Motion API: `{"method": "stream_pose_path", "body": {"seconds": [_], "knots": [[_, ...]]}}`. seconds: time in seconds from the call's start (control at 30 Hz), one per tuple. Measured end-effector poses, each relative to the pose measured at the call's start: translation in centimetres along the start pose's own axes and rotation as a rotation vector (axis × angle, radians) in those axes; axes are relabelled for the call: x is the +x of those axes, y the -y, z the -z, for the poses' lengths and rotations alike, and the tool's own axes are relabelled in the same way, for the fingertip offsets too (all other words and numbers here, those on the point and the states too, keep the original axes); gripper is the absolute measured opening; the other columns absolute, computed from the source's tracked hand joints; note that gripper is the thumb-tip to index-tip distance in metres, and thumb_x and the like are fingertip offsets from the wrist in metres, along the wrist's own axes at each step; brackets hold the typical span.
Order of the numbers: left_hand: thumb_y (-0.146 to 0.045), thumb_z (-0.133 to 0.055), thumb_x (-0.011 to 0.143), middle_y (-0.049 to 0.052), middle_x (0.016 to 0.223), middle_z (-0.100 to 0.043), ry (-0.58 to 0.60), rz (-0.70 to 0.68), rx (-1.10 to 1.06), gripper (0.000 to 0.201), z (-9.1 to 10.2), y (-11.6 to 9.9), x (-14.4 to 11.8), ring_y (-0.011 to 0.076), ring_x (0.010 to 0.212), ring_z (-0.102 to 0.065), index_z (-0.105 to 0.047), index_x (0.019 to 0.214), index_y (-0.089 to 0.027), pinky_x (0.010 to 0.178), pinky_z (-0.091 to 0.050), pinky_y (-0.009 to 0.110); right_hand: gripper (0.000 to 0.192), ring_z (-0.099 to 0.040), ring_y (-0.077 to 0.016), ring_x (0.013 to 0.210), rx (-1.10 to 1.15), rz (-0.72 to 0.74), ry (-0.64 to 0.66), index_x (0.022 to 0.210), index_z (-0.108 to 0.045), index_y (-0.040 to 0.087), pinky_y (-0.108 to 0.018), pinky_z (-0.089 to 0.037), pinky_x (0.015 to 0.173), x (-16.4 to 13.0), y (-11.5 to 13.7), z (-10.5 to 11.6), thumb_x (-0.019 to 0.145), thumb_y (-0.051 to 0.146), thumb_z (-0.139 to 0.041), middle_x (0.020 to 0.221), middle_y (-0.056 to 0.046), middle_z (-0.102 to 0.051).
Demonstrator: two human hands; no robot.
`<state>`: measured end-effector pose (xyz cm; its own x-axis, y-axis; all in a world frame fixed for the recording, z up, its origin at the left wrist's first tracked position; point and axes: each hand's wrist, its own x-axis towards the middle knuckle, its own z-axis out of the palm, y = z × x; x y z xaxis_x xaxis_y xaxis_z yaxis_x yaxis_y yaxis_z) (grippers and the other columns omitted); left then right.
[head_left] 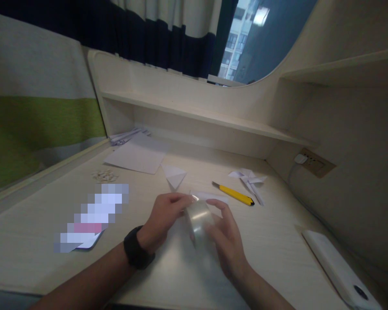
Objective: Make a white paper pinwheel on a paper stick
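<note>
A roll of clear tape (198,221) is held up over the desk, somewhat blurred. My right hand (228,237) grips the roll from its right side, fingers curled round it. At the roll's upper left edge, my left hand (166,215) pinches the loose end of the tape, where a shiny strip shows between the fingertips. Just behind the hands lies a narrow white paper strip (217,196), partly hidden. A folded paper triangle (175,176) is beyond my left hand. Beyond my right hand lie a yellow utility knife (236,194) and a paper pinwheel (248,178).
A phone (92,219) with a blurred-out screen lies at left, near a pile of small pale pieces (105,175). Paper sheets (139,153) rest at the back left. A white oblong device (336,267) stands at right, below a wall socket (318,162) with a plugged-in charger.
</note>
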<state>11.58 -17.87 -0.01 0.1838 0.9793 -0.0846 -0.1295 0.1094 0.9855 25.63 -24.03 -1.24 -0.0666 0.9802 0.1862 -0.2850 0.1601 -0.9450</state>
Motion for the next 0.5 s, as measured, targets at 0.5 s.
{"method": "stream_pose_path", "body": {"seconds": [0.5], "knots": [[-0.027,-0.068,0.078,0.003,0.096,-0.075,0.034,-0.348,0.235,0.014,-0.1,-0.6,-3.1,0.0194,0.093,-0.068,-0.077,0.087,-0.023,0.086,-0.051,0.028,0.021,-0.046,-0.0117,0.058,-0.14,0.049,-0.077,0.089,-0.056,0.019,-0.022,-0.035,0.051,-0.2,-0.3,3.0,0.069,0.021,-0.062,0.067,0.002,-0.054]]}}
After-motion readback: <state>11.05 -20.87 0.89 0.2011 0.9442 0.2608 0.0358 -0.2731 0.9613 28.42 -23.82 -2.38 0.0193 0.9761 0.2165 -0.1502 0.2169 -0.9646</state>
